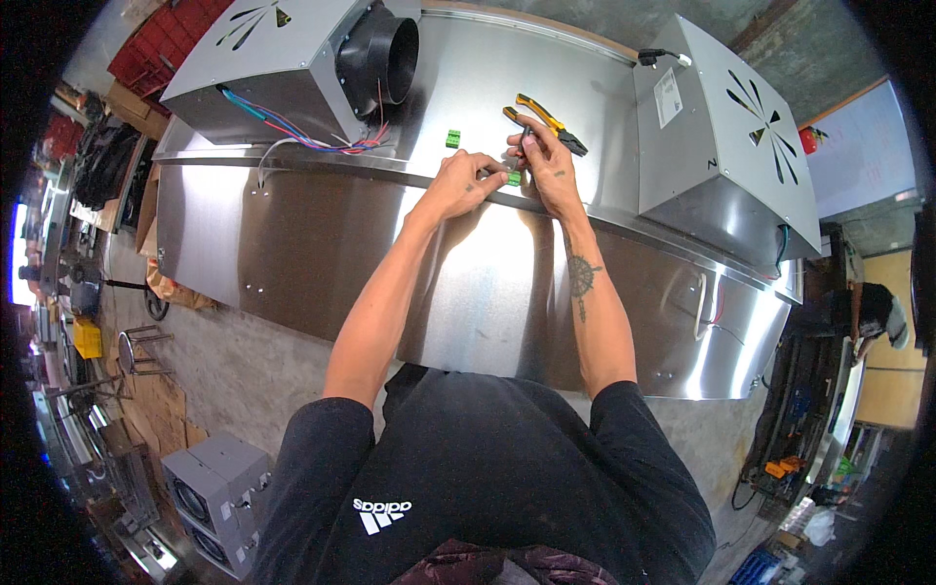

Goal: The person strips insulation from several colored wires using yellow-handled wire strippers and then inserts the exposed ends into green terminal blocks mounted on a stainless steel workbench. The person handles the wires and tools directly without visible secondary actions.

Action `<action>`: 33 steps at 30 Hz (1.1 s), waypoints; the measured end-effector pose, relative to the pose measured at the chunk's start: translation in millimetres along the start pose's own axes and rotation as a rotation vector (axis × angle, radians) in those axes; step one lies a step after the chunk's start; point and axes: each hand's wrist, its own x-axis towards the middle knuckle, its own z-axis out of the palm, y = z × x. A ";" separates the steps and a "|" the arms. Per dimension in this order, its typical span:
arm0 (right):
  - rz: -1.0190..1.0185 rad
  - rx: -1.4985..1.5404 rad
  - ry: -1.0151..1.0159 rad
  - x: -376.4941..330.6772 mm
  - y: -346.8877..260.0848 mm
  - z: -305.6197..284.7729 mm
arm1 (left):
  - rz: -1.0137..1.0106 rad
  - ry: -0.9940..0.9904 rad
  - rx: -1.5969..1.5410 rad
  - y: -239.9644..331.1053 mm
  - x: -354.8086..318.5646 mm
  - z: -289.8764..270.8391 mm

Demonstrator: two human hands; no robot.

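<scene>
Head view: both hands meet at a small green plastic terminal block on the long stainless-steel hood; left hand pinches it, right hand grips a thin tool against it. Second green connector lies untouched, loose coloured wires unconnected, yellow-handled pliers set aside.

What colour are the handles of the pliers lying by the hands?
Yellow and black handles on the pliers, seen in the head view.

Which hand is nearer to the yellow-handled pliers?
Right. The right hand lies against the pliers; the left hand is farther, to their lower left.
</scene>
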 end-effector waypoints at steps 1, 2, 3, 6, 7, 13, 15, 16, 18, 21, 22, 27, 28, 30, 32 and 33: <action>0.014 0.076 -0.009 0.0 -0.7 1.2 | 0.019 0.007 0.009 -0.5 -0.1 -0.2; 0.010 0.030 0.001 0.2 -1.4 2.7 | 0.038 0.014 0.019 -0.9 -0.1 -0.3; 0.006 -0.015 0.011 0.2 -2.1 4.4 | 0.045 0.015 0.010 -0.4 -0.4 -0.4; 0.013 -0.106 -0.003 -1.3 -6.3 2.9 | 0.067 0.024 -0.005 -1.4 -0.3 -0.1; 0.017 -0.129 -0.016 -1.6 -7.4 2.3 | 0.073 0.029 -0.002 -3.4 0.4 0.5; -0.063 0.023 0.076 5.9 -2.6 6.1 | 0.080 0.014 0.025 -7.3 9.8 -2.2; -0.032 0.000 0.064 6.9 -2.2 6.9 | 0.078 0.021 0.027 -6.6 9.0 -2.2; -0.016 -0.012 0.058 6.8 -2.3 6.8 | 0.070 0.027 0.025 -6.0 8.1 -2.3; -0.034 -0.044 0.040 4.8 -2.6 6.4 | 0.061 0.027 0.028 -4.5 7.3 -2.6; -0.025 -0.055 0.030 4.0 -4.2 6.4 | 0.065 0.023 0.038 -4.6 7.7 -2.1; -0.016 -0.052 0.029 3.9 -5.1 6.6 | 0.074 0.030 0.040 -6.2 8.0 -1.1; -0.022 -0.058 0.030 4.6 -3.2 6.5 | 0.085 0.029 0.043 -7.8 8.4 -0.4; -0.023 -0.067 0.029 4.5 -3.3 6.8 | 0.091 0.026 0.036 -10.6 9.6 0.4; -0.040 -0.071 0.033 3.5 -3.2 6.8 | 0.088 0.022 0.036 -11.7 10.2 0.8; -0.046 -0.064 0.040 3.1 -2.8 6.3 | 0.071 0.019 0.047 -8.6 9.5 -0.5; -0.045 -0.054 0.044 3.3 -2.8 7.0 | 0.071 0.020 0.042 -7.5 8.7 -1.0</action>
